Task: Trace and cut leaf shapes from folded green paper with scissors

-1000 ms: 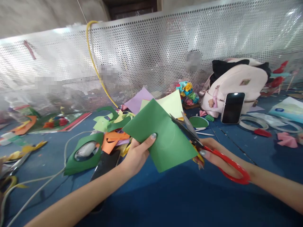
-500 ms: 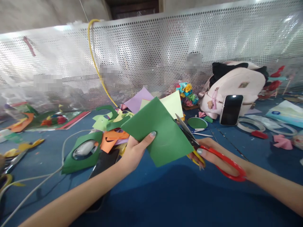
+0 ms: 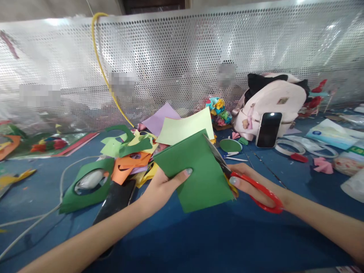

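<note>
My left hand (image 3: 166, 187) pinches a green sheet of paper (image 3: 196, 174) above the table, thumb on its face and fingers hidden behind. My right hand (image 3: 241, 180) is closed around scissors (image 3: 257, 189) with red and yellow handles. Their blades lie along the paper's right edge, one in front of it; the other blade is hidden. Behind the green sheet are a pale yellow-green sheet (image 3: 186, 125) and a purple sheet (image 3: 162, 116). Cut paper scraps (image 3: 133, 159) in green, orange and yellow lie left of it.
A green paper with a round hole (image 3: 68, 199) lies at left over a white object, near a white cable (image 3: 64, 174) and a dark phone-like slab (image 3: 118, 199). A second phone (image 3: 269, 129) leans on a pale pink backpack (image 3: 277, 96). Tape rolls (image 3: 290, 148) lie at right.
The scissors have come onto the green paper's right edge, where their blades stood open beside it. The green sheet sits slightly lower and has turned a little. The view has shifted to the right.
</note>
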Available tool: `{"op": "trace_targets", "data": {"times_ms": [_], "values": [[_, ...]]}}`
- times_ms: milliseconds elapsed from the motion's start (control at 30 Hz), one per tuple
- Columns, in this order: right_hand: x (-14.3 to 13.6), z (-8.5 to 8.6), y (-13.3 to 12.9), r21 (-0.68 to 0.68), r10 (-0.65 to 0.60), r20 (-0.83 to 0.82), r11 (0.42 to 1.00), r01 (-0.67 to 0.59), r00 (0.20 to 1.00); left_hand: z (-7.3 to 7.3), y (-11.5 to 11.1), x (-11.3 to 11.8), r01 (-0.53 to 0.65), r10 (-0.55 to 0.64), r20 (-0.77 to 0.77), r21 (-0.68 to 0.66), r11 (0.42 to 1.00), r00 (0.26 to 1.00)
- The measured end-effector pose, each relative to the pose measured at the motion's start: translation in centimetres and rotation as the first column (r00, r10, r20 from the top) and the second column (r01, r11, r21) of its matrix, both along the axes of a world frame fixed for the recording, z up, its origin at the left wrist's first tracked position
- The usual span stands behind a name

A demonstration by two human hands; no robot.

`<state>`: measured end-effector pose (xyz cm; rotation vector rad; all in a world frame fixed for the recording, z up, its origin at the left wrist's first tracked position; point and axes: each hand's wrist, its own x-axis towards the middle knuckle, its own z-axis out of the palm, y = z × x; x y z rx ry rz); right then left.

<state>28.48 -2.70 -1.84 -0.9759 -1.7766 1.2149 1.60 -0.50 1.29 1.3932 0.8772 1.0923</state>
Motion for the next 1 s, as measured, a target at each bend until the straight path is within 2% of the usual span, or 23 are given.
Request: {"op": "trace_targets", "data": {"times_ms": [133,267,400,500,667,767,1000], "values": [[0.2,-0.6,-0.2,-0.038,-0.053,0.028,0.998,0.054,0.998,0.1,0.0,0.2,0.041,-0.037,0.048,-0.083,0.996,0.998],[-0.3,0.4,-0.4,-0.024,-0.078,0.061,0.997,0.079,0.995,0.2,0.0,0.1,0.057,-0.046,0.071,-0.151,0.987,0.996],[-1.0,1.5,-0.4,0.030,-0.017,0.071,0.999,0.015,0.997,0.2,-0.1,0.1,0.071,-0.060,0.075,-0.150,0.986,0.995],[-1.3,1.6,-0.4,0.026,0.024,0.055,0.999,-0.026,0.998,0.3,-0.1,0.1,0.073,-0.062,0.071,-0.155,0.985,0.996],[-0.8,0.3,-0.3,0.015,-0.015,0.019,1.000,0.015,1.000,0.7,0.2,0.0,0.093,-0.087,0.051,-0.135,0.987,0.995],[-0.3,-0.2,-0.2,0.003,0.003,0.045,1.000,-0.003,0.999,0.9,0.4,-0.2,0.105,-0.102,0.027,-0.148,0.983,0.994],[-0.3,1.0,-0.6,0.063,-0.092,0.118,0.994,0.085,0.989,0.9,0.8,-0.4,0.098,-0.099,0.004,-0.179,0.979,0.995]]}}
